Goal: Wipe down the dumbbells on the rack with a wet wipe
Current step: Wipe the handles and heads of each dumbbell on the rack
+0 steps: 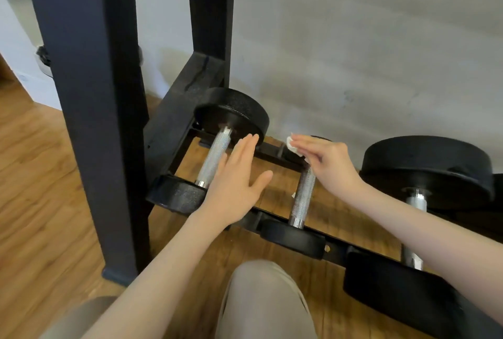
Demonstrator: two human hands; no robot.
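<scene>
Wiping the far head of the middle dumbbell [301,197] on the rack's bottom tier: right hand [330,164] lies flat-ish over that head with the wet wipe [292,144] pressed under its fingers, white edge poking out toward the wall [353,52]. Whether the fingers curl round the wipe or only press it down, can't tell. Left hand [236,189] is wide, fingers straight and together, thumb out, holding nothing; it sits between the left dumbbell [215,159] and the middle one, and I can't tell if it touches either. All three dumbbells lie across the rack rails [337,250], long axes running front to back, near heads on the front rail, far heads by the wall. The left one is at the rack's left end beside the upright post [89,93]; the big dumbbell [424,169] is at the right. My read: middle dumbbell is mid-clean, with its knurled handle and near head lying straight back toward the person from the wipe hand, so the next stroke is a pull along that axis. Right hand is nearer the big dumbbell, left hand nearer the left one, but only the right has the wipe. Person kneels, knee [264,297] just in front of the front rail, on wood floor [35,175].
</scene>
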